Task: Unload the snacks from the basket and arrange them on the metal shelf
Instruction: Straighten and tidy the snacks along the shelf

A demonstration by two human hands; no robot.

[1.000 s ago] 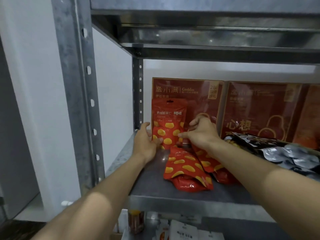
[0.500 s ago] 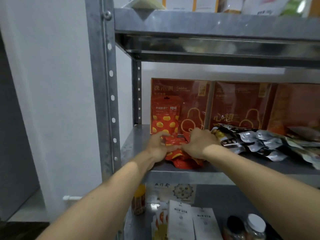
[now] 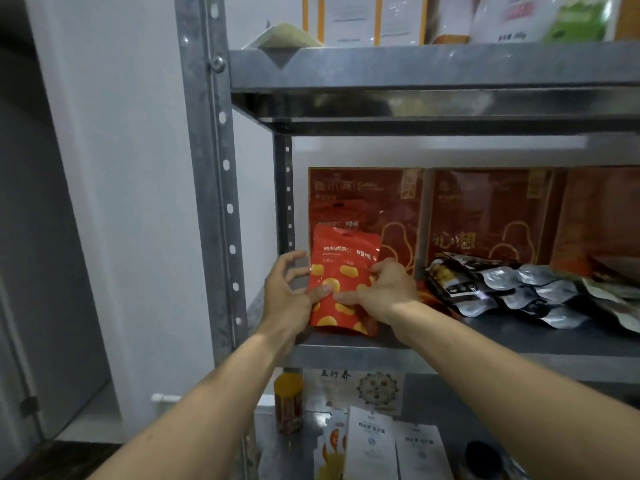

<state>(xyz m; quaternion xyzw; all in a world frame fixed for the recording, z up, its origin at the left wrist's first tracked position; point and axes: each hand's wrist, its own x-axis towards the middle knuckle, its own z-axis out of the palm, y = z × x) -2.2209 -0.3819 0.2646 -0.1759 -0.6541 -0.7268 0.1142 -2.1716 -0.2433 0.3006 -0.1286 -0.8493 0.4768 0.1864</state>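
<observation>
a: what writing can you read?

b: the red pouch (image 3: 343, 271) has white chinese characters across its top, above a print of yellow pieces, but they are too blurred to read for certain. behind it, dark red boxes (image 3: 491, 209) stand in a row against the back. the second one shows "心想" in gold. the first has pale characters along its top that i cannot make out. on the tier below, a pale card (image 3: 334, 377) carries black brush characters, also unclear.

a: where is the pouch?

b: it stands upright at the front left of the middle tier of the metal shelf (image 3: 485, 362), with its bottom edge down on the tier. the left hand (image 3: 285, 297) has its thumb on the front and its fingers curled at the left edge. the right hand (image 3: 389, 292) has its thumb on the front and its fingers curled round the right edge. each grip is clamped on the pouch.

a: what else is stored there?

b: to the right, silver and black pouches (image 3: 512, 292) lie overlapping in a heap. a second red pouch (image 3: 332, 216) leans on the first box, right behind the held one. below are an orange-lidded can (image 3: 288, 403), white packets (image 3: 372, 445) lying flat and a dark-lidded jar (image 3: 483, 455). the top tier holds orange-edged boxes (image 3: 360, 19) and a green pack (image 3: 578, 19).

a: and the room?

b: a grey perforated post (image 3: 207, 168) stands at the left corner, with a plain white wall (image 3: 121, 168) beside it.
</observation>
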